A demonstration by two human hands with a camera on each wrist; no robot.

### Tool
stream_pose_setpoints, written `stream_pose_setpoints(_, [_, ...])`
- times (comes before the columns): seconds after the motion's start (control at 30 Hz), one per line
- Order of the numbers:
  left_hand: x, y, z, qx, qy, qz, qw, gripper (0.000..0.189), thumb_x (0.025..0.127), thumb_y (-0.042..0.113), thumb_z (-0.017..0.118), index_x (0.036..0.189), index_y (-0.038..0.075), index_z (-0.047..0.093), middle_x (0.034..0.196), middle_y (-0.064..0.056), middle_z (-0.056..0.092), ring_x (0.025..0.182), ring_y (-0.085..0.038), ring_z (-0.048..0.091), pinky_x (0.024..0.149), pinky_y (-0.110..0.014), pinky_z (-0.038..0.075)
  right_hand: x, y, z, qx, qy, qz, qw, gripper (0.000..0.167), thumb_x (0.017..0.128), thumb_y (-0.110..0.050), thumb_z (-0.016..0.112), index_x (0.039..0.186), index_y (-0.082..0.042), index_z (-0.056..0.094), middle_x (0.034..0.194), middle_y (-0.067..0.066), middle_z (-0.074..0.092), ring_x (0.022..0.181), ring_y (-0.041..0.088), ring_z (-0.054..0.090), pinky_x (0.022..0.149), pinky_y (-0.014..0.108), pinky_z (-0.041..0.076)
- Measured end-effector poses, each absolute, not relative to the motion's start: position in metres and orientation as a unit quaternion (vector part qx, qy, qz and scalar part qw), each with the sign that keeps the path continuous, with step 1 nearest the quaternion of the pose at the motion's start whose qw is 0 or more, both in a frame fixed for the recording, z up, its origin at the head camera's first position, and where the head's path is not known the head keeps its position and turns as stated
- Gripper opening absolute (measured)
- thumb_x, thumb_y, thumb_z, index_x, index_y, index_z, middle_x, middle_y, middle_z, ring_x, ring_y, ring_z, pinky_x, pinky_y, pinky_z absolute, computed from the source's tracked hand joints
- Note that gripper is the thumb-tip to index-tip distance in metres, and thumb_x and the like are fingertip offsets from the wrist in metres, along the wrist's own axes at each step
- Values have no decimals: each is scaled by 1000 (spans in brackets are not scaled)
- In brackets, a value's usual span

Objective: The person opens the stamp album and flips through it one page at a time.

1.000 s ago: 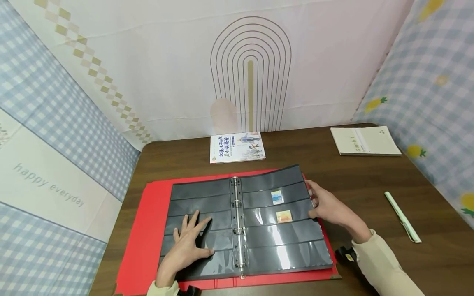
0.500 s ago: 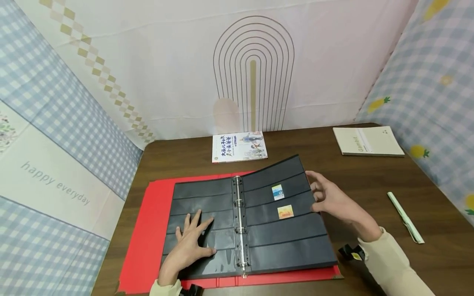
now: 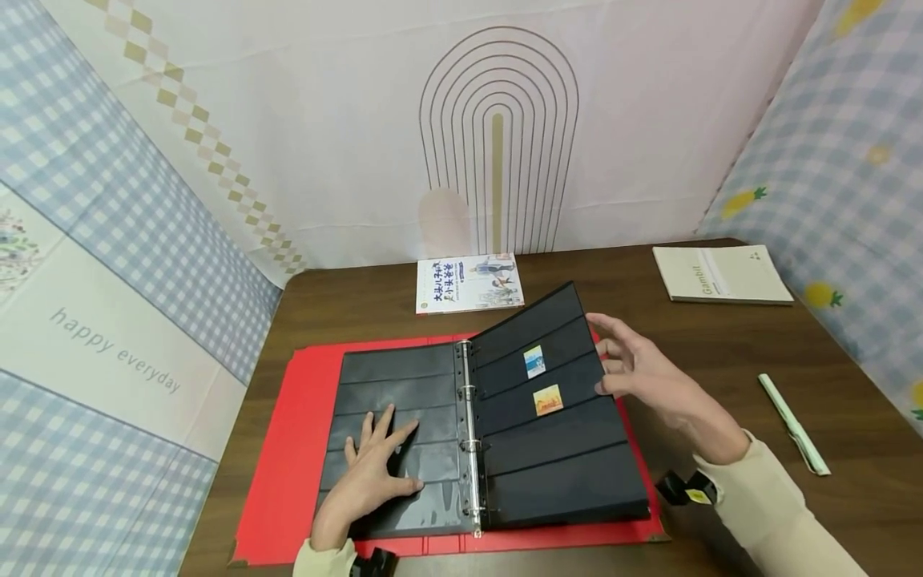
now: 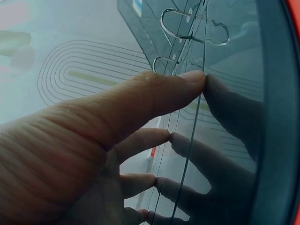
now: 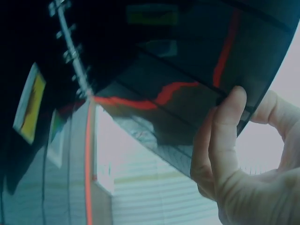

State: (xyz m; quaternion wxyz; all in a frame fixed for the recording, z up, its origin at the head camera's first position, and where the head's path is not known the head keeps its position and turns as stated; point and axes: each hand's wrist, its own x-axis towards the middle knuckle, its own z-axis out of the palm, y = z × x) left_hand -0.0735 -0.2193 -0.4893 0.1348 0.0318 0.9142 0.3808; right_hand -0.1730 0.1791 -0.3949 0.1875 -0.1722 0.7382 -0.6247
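Note:
An open red binder lies on the table, with black pocket pages on metal rings. My left hand rests with spread, straight fingers on the left black page; its fingertips touch the glossy surface in the left wrist view. My right hand pinches the outer edge of the right black page between thumb and fingers, and that page is raised and tilted. Two stamps sit in its pockets, a blue-and-white stamp and an orange-yellow stamp. Stamps also show in the right wrist view.
A white picture book lies behind the binder against the cloth backdrop. A cream notebook is at the back right. To the right of my right hand lies a pale green pen.
My right hand has moved up and slightly inward, lifting the right page's outer edge from nearly flat to a steeper tilt. My left hand stays on the left page.

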Motion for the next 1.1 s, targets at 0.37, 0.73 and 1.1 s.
stream_pose_setpoints(0.37, [-76, -216, -489, 33, 915, 378, 133, 84, 75, 16, 89, 150, 11, 51, 167, -21, 12, 150, -48, -9, 106, -77, -10, -172, 167, -363, -163, 732, -631, 199, 89, 83, 7, 56, 161, -13, 18, 117, 21, 48, 79, 25, 63, 64, 32, 52])
stream_pose_setpoints(0.73, [-75, -217, -490, 33, 914, 379, 138, 84, 75, 16, 89, 150, 11, 51, 167, -20, 10, 150, -48, -11, 105, -77, -11, -173, 154, -349, -156, 731, -631, 210, 86, 84, 5, 54, 161, -14, 19, 114, 19, 46, 80, 20, 61, 65, 32, 50])
stream_pose_setpoints(1.1, [-75, -219, -491, 31, 913, 384, 136, 84, 74, 15, 90, 150, 12, 52, 167, -20, 11, 150, -48, -11, 105, -77, -12, -175, 137, -338, -156, 734, -624, 219, 86, 86, 2, 53, 162, -16, 18, 125, 23, 45, 90, 26, 62, 74, 36, 51])
